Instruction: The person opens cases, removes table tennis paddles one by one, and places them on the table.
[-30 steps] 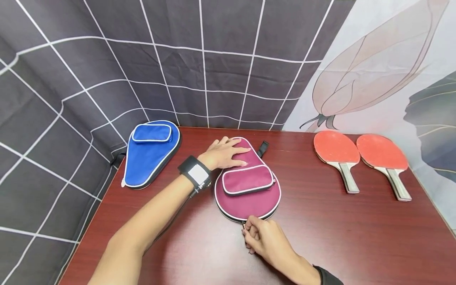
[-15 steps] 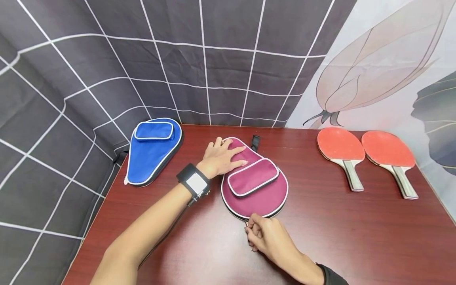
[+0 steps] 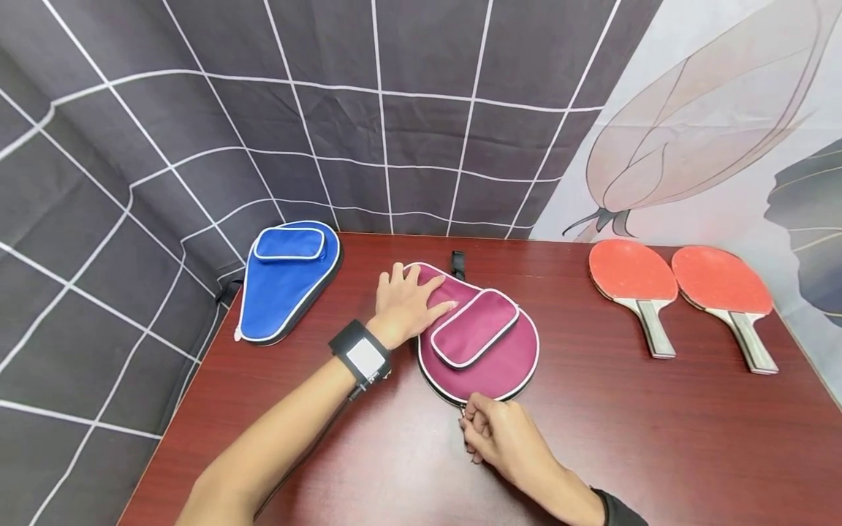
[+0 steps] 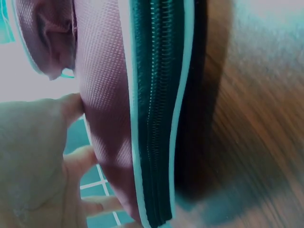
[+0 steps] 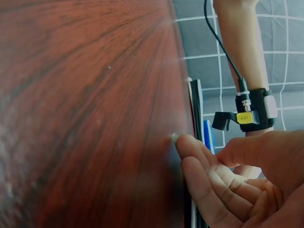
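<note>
A maroon table tennis paddle case [image 3: 490,376] with white piping lies flat on the table, its zipped pocket [image 3: 475,329] facing up. My left hand [image 3: 403,307] rests with spread fingers on the narrow end of the case. At the rounded near edge, my right hand [image 3: 505,442] pinches the small zipper pull [image 3: 463,413] between thumb and curled fingers; the fingers partly hide it. In the left wrist view, the case's zipper [image 4: 159,95] runs along its black side with the teeth meshed there. A black strap [image 3: 458,264] sticks out behind the case.
A blue paddle case [image 3: 279,292] lies at the back left of the red-brown table [image 3: 625,438]. Two red paddles, a left one [image 3: 631,270] and a right one [image 3: 722,279], lie at the back right. A dark gridded cloth [image 3: 427,124] hangs behind.
The maroon case has turned, its narrow end swinging left and its rounded end shifting slightly right. Both hands have stayed on it, the right still pinching the zipper pull.
</note>
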`<state>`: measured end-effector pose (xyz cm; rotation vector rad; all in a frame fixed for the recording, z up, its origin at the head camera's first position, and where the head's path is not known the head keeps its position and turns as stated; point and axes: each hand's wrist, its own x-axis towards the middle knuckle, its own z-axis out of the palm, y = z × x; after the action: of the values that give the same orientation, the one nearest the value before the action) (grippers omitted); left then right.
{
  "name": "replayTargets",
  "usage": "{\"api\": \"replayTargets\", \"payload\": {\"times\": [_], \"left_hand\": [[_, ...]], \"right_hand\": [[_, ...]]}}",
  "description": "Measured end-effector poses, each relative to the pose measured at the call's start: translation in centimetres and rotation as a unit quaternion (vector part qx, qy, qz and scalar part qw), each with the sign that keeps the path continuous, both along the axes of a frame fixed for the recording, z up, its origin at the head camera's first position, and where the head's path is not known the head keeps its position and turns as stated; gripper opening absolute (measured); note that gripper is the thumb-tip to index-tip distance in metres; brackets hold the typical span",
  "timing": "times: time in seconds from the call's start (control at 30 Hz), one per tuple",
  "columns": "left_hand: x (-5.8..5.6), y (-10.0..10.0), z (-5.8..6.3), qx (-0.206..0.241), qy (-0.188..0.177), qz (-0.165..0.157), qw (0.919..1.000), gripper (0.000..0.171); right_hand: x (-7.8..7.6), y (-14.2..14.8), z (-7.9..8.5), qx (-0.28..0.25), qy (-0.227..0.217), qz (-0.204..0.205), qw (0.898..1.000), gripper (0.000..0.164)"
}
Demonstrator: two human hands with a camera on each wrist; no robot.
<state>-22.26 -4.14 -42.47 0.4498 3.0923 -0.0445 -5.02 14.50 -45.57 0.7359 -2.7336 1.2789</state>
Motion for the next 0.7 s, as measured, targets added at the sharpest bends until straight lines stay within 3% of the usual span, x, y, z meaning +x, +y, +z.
{"api": "replayTargets", "payload": {"times": [0.3, 0.5, 0.6, 0.7], "left_hand": [[0.82, 0.33, -0.16, -0.016, 0.021, 0.035, 0.9990, 0.072], [1.00, 0.44, -0.23, -0.016, 0.038, 0.040, 0.9983, 0.071], [1.01, 0.21, -0.28, -0.008, 0.049, 0.027, 0.9984, 0.070], [0.77, -0.43, 0.15, -0.015, 0.043, -0.007, 0.9989, 0.070]], "right_hand": [[-0.19, 0.31, -0.14, 0.006, 0.008, -0.003, 1.000, 0.024], [-0.40, 0.52, 0.04, 0.014, 0.020, -0.008, 1.000, 0.023], [-0.41, 0.41, 0.04, 0.015, 0.016, -0.009, 1.000, 0.022], [-0.32, 0.20, -0.03, 0.014, -0.007, -0.002, 1.000, 0.021]]}}
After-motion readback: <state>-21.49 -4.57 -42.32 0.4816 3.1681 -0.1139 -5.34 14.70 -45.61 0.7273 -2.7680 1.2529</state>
